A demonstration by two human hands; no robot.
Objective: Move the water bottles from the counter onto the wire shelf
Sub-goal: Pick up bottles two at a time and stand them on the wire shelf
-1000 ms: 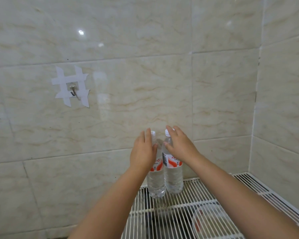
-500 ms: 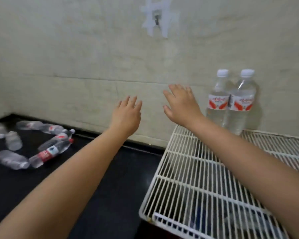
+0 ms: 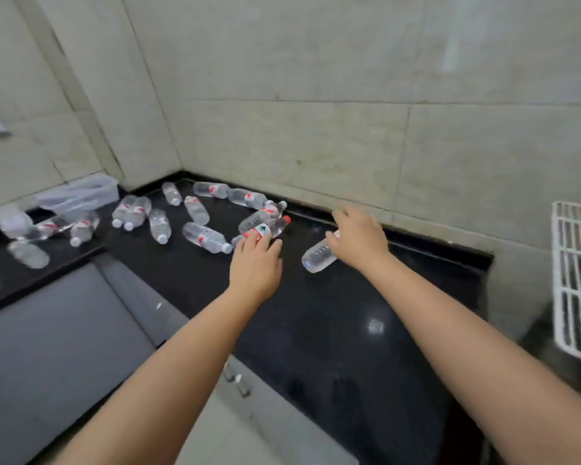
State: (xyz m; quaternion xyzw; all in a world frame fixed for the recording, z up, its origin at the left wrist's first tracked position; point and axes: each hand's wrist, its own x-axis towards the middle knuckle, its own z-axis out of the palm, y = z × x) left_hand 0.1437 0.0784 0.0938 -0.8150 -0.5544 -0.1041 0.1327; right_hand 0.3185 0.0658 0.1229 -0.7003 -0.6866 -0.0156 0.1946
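Several clear water bottles (image 3: 203,237) with red-and-white labels lie scattered on the black counter (image 3: 349,330) toward the back left corner. My left hand (image 3: 255,266) reaches over the base end of a red-capped bottle (image 3: 265,228), its fairly straight fingers touching it. My right hand (image 3: 359,239) curls over the neck end of another lying bottle (image 3: 317,257), whose base points toward me. The corner of the white wire shelf (image 3: 574,280) shows at the right edge; the bottles on it are out of view.
A clear plastic container (image 3: 78,196) stands by the left wall behind more bottles (image 3: 27,253). Tiled walls close the counter at the back and left. Grey cabinet fronts (image 3: 64,347) drop below the counter's front edge.
The view swung left and down from the shelf to the counter. Both hands left the two upright bottles on the shelf and came down onto two lying bottles.
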